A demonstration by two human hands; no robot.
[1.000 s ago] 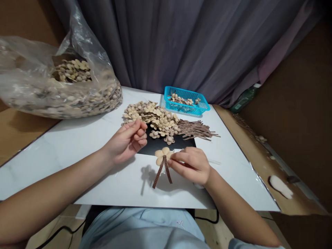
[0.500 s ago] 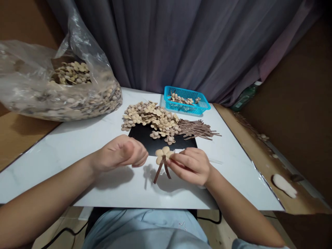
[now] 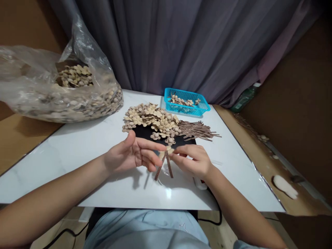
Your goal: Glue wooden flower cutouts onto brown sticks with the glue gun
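Note:
My right hand (image 3: 193, 159) pinches a cream, flower-shaped piece (image 3: 169, 150) by its right edge, above the front of the table. Two ends of a brown checked ribbon (image 3: 169, 167) hang from that piece, spread apart. My left hand (image 3: 137, 152) has its fingers stretched out and thumb raised; its fingertips reach the flower's left side, and I cannot tell if they press on it. Behind the hands, a pile of similar flower pieces (image 3: 153, 117) covers part of a black mat (image 3: 142, 132). Loose brown ribbon strips (image 3: 198, 130) lie right of the pile.
At the left stands a large clear plastic bag (image 3: 85, 103) full of flower pieces. A blue basket (image 3: 186, 110) holding flowers with ribbons is at the table's back. Partly behind my right wrist lies a white object (image 3: 201, 184). A grey curtain (image 3: 160, 45) hangs behind.
My left hand has opened from a closed shape and moved right to the flower. The flower has tipped, so less of its face shows. My right hand keeps its pinch.

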